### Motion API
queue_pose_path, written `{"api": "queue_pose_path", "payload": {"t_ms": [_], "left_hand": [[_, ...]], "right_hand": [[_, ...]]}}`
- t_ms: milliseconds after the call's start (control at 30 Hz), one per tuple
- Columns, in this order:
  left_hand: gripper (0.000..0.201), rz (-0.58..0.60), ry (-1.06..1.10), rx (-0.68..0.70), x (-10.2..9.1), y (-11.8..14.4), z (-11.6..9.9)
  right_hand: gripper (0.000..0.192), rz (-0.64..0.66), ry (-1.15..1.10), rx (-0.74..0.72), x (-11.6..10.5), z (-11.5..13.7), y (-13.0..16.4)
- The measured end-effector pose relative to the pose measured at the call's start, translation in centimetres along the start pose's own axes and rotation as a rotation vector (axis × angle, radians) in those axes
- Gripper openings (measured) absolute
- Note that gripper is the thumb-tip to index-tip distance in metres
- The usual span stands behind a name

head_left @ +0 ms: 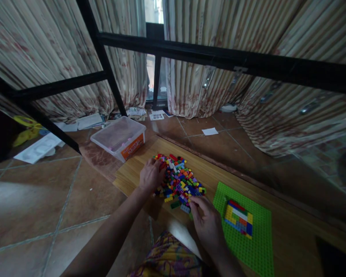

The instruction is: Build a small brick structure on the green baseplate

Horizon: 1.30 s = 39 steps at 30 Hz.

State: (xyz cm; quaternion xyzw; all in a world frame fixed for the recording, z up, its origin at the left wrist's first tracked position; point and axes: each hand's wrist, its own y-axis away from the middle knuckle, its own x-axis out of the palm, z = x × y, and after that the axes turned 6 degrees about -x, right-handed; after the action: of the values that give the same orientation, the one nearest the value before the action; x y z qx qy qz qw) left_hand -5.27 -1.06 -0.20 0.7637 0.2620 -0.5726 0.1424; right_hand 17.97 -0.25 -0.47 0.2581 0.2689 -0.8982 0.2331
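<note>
Head view: brick pile (178, 181) sits mid-board, its long axis running away and left toward the plastic tub (119, 137). Left hand (150, 175) rests curled on the pile's left edge, grip contents hidden. Right hand (207, 223) touches the pile's near right corner, fingertips pinched at bricks there; cannot tell if one is held. Green baseplate (248, 246) with a started build lies right of the pile, nearer the right hand.

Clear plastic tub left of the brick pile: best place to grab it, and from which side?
Judging from this view, take the clear plastic tub by its near right short end, where the orange label sits, fingers over the lid edge. That end faces the brick pile and the left hand, with bare board between. The lid looks shut and flat, so a two-handed hold on the short ends would likely be steadier.
</note>
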Motion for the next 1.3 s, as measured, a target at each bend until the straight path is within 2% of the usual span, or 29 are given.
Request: {"api": "queue_pose_path", "payload": {"t_ms": [133, 367, 500, 567, 633, 733, 767, 833, 933, 1033, 1300], "left_hand": [[0.021, 0.019, -0.018, 0.002, 0.2, -0.2, -0.1], [0.028, -0.071, -0.003, -0.009, -0.8, 0.5, 0.3], [0.030, -0.166, 0.147, -0.012, -2.1, 2.4, -0.3], [0.030, -0.141, 0.313, -0.026, -2.3, 4.4, -1.6], [0.030, -0.030, 0.572, -0.057, -2.0, 7.2, -3.4], [0.031, 0.321, 0.947, -0.126, -1.0, 11.5, -6.6], [0.032, 0.429, 1.025, -0.141, -0.6, 12.8, -7.7], [0.032, 0.552, 1.133, -0.159, 0.1, 14.6, -9.5], [0.029, 0.626, 1.174, -0.157, 0.6, 15.5, -11.6], [0.025, 0.671, 1.157, -0.119, 0.8, 15.5, -13.2], [0.029, 0.764, 1.059, 0.067, 2.7, 16.5, -16.1]], "right_hand": [[0.019, -0.006, 0.002, 0.038, -1.4, -0.3, 1.1], [0.019, -0.059, -0.021, 0.093, -2.2, -0.5, 2.1], [0.020, -0.100, -0.062, 0.132, -2.4, 0.0, 2.5], [0.021, -0.108, -0.103, 0.187, -2.6, 0.5, 2.9], [0.022, -0.102, -0.158, 0.277, -2.7, 1.1, 3.4], [0.025, -0.103, -0.291, 0.457, -3.0, 2.0, 4.1], [0.027, -0.123, -0.348, 0.515, -3.1, 2.2, 4.4], [0.028, -0.188, -0.457, 0.605, -3.4, 2.3, 4.8], [0.024, -0.309, -0.531, 0.668, -4.2, 1.9, 5.4], [0.022, -0.382, -0.528, 0.672, -5.3, 1.2, 5.8], [0.025, -0.429, -0.464, 0.656, -7.7, -0.2, 7.7]]}}
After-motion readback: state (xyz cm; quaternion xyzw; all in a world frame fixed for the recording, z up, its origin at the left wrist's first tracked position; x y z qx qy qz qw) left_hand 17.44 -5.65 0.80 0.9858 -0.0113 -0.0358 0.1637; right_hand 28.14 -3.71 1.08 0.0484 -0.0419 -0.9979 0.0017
